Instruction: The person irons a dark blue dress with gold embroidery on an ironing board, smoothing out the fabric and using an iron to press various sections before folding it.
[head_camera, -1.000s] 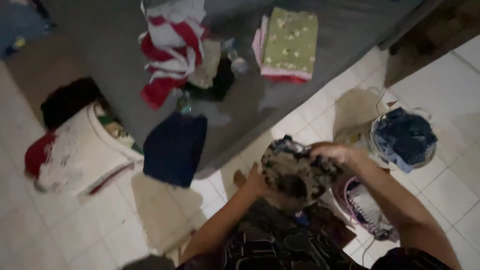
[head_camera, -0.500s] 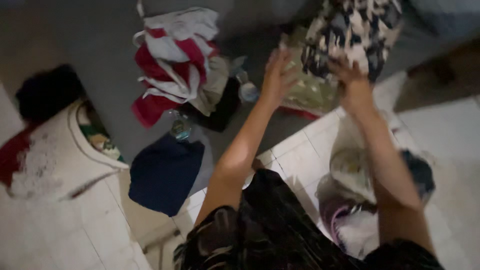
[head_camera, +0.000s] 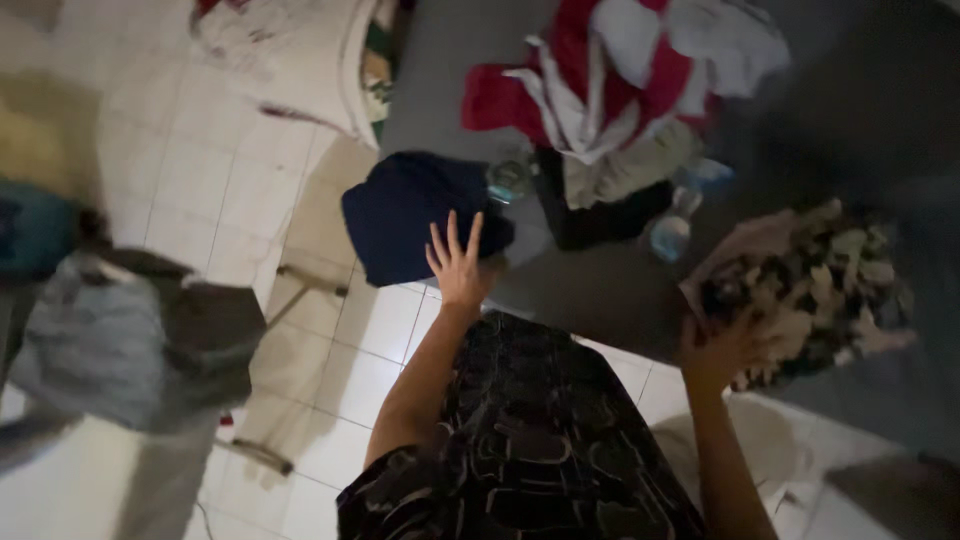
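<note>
Fingers of the left hand (head_camera: 456, 262) are spread open over the folded navy-blue cloth (head_camera: 405, 213), while the crumpled black-and-cream patterned garment (head_camera: 805, 290) (lifted high a moment ago) is now pressed onto the grey bed surface (head_camera: 600, 290) under the right hand (head_camera: 722, 350), its grasp unclear.

Soft patterned cloth bundle (head_camera: 810, 290), matt navy fabric (head_camera: 415, 215), seemingly glossy floor tiles (head_camera: 200, 170).
</note>
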